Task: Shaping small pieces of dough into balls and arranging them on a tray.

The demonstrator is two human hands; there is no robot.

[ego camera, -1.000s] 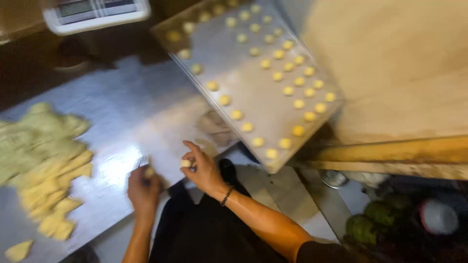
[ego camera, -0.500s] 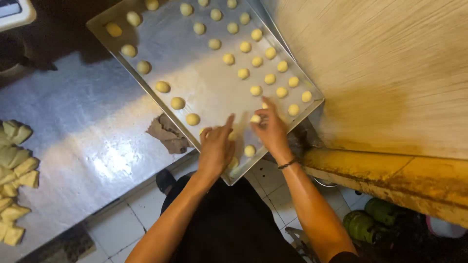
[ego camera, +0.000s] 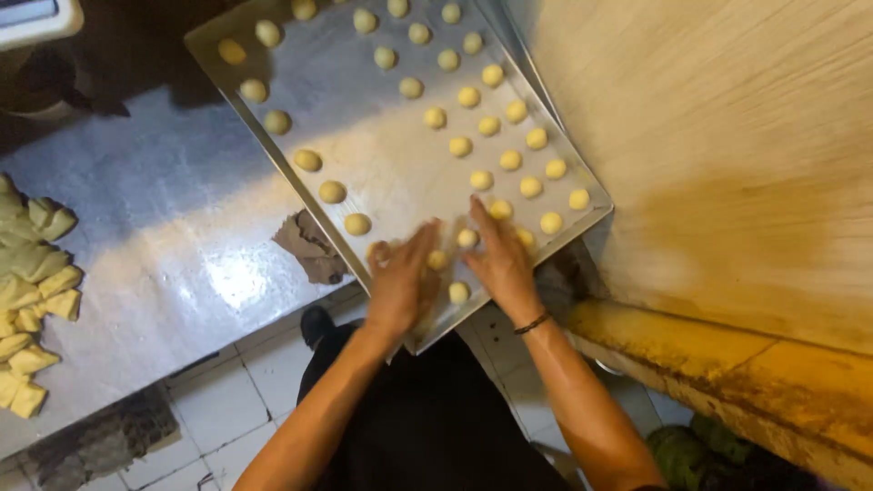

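A metal baking tray [ego camera: 382,173] lies askew on the steel table, carrying rows of small round yellow dough balls [ego camera: 461,146]. Both my hands hover over its near corner. My left hand [ego camera: 400,282] is held flat, fingers stretched toward a dough ball [ego camera: 439,259] lying between the two hands. My right hand [ego camera: 500,259], with a dark band on its wrist, has its fingers spread, the tips beside another ball [ego camera: 466,238]. A third ball [ego camera: 459,293] sits just below, near the tray's edge. Neither hand visibly grips anything.
The steel table [ego camera: 182,245] holds a heap of cut yellow dough pieces [ego camera: 27,300] at the far left and a crumpled brown scrap [ego camera: 309,245] beside the tray. A white scale [ego camera: 36,18] sits top left. A wooden surface [ego camera: 727,136] fills the right; tiled floor [ego camera: 227,400] lies below.
My hands left the table's front edge and came to the tray's near corner. In the last half second they drew slightly closer together over the nearest balls.
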